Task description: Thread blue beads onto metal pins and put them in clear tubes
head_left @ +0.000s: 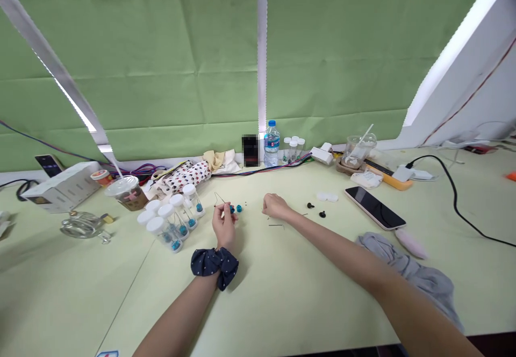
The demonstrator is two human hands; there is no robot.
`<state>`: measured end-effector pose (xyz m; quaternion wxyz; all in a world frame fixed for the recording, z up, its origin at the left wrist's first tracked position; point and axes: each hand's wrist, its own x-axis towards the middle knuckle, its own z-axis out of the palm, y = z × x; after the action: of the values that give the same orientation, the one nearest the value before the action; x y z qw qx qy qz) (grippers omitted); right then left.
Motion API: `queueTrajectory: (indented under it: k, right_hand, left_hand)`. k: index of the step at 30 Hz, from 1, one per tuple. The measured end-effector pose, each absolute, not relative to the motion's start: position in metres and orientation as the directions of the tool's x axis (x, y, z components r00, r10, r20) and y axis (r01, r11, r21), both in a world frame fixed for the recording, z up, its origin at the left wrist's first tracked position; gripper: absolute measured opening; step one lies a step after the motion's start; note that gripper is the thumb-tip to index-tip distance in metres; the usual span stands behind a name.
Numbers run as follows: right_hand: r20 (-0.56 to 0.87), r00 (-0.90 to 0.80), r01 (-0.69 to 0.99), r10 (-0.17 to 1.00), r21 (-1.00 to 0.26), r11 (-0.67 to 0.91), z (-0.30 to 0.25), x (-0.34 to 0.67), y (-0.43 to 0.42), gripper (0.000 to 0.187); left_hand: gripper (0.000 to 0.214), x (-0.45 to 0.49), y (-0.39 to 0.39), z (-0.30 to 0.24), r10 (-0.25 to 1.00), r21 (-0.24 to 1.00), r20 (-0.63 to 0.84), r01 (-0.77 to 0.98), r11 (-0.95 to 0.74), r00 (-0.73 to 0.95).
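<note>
My left hand (223,227), with a dark dotted scrunchie (215,267) round the wrist, is closed in a pinch on a small blue part (232,209). A thin bent wire (218,198) sticks up from the same fingers. Just right of them a second blue piece (239,208) lies on the table. My right hand (276,206) is closed low over the tabletop, and its fingertips hide whatever they pinch. Below it lies a thin L-shaped rod (276,225). Two black knob-like pieces (310,205) and white caps (327,197) lie farther right.
Several clear white-capped tubes (177,217) with blue parts stand left of my left hand. A drink cup (128,193) and a glass object (83,225) are beyond them. A water bottle (271,144) stands behind; a phone (374,208) and grey cloth (415,268) lie right.
</note>
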<state>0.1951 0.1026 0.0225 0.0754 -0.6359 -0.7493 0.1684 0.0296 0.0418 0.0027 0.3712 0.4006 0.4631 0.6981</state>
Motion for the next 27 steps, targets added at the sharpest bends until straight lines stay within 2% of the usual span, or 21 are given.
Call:
queueTrajectory:
  k: [5, 16, 27]
  right_hand:
    - [-0.068, -0.221, 0.911, 0.973, -0.372, 0.181, 0.012, 0.191, 0.099, 0.004]
    - [0.043, -0.341, 0.787, 0.939, -0.532, 0.310, 0.018, 0.162, 0.132, 0.013]
    - [0.076, -0.341, 0.782, 0.937, -0.529, 0.328, 0.012, 0.154, 0.127, 0.016]
  left_hand:
    - [0.036, 0.029, 0.045, -0.001, 0.900, 0.945, 0.190, -0.175, -0.276, -0.392]
    - [0.034, 0.027, 0.046, -0.004, 0.900, 0.945, 0.225, -0.141, -0.295, -0.374]
    - [0.030, 0.027, 0.047, -0.008, 0.902, 0.944, 0.258, -0.108, -0.311, -0.345]
